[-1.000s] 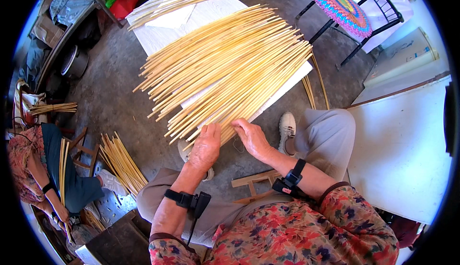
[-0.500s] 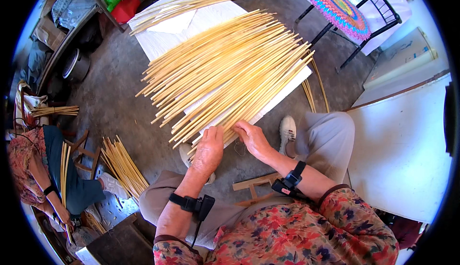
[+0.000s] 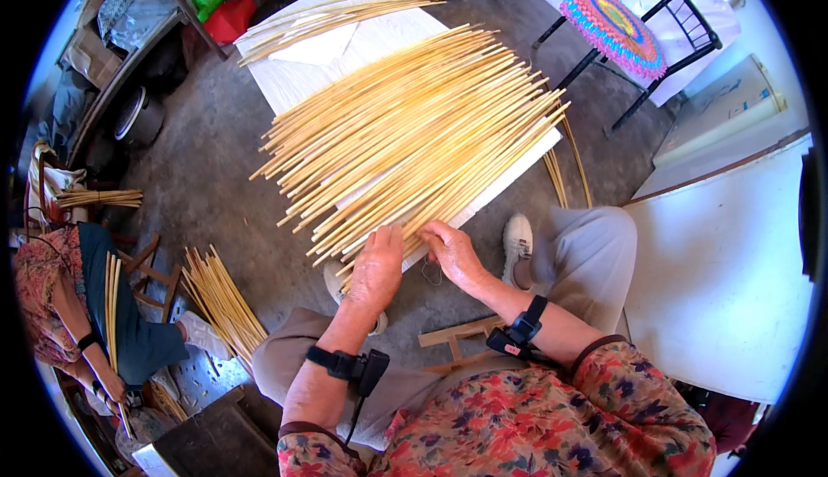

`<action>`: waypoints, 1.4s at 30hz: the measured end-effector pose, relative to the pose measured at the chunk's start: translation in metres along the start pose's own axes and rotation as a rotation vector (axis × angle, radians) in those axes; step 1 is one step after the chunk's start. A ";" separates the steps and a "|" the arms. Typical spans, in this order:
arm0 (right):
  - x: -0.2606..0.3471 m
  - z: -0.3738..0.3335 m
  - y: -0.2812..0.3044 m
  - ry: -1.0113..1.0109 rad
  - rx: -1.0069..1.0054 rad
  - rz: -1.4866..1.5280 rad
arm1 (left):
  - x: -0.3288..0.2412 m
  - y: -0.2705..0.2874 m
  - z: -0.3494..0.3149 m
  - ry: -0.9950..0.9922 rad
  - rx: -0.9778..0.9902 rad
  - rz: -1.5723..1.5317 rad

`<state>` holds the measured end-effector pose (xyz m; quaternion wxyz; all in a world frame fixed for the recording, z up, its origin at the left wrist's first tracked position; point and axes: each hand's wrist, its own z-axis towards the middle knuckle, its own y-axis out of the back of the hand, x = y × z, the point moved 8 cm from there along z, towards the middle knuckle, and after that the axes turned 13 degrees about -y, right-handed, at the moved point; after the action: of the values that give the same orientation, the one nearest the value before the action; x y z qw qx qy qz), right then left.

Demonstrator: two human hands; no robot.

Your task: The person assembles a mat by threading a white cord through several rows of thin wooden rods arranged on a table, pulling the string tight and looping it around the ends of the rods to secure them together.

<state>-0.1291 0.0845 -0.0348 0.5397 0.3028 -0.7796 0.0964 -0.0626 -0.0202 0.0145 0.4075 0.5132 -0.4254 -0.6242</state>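
Observation:
A wide row of thin, straw-yellow sticks [image 3: 405, 123] lies side by side across a white board [image 3: 302, 89], slanting up to the right. At the row's near edge, my left hand [image 3: 377, 263] is closed around the nearest stick, with its fingertips hidden on the far side. Just to its right, my right hand [image 3: 453, 253] has its thumb and fingers pinched together at the same edge; what lies between them is too small to make out. A fine pale thread [image 3: 433, 275] hangs in a loop below the right hand.
A few loose sticks [image 3: 345, 20] lie at the board's far end. More sticks [image 3: 555, 175] stand beyond its right edge. On the left a seated co-worker [image 3: 65, 304] holds some sticks beside a bundle [image 3: 222, 304]. A chair [image 3: 612, 28] stands at the far right, a wooden stool [image 3: 457, 339] below my hands.
My hands stay at the near edge in almost the same pinch. The board and sticks sit slightly lower and farther right in the picture. The co-worker's sticks have shifted slightly left.

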 end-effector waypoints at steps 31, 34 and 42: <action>-0.004 0.014 -0.003 -0.309 0.180 0.094 | -0.008 0.009 0.007 -0.062 -0.029 0.046; -0.005 0.016 -0.003 -0.384 0.198 0.140 | -0.010 0.010 0.007 -0.082 -0.065 0.032; -0.003 0.024 -0.002 -0.398 0.068 0.153 | -0.012 0.015 0.011 -0.075 -0.093 0.047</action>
<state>-0.1460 0.0730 -0.0470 0.3555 0.2742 -0.8878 0.1016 -0.0707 -0.0117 0.0335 0.4290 0.4598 -0.4228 -0.6525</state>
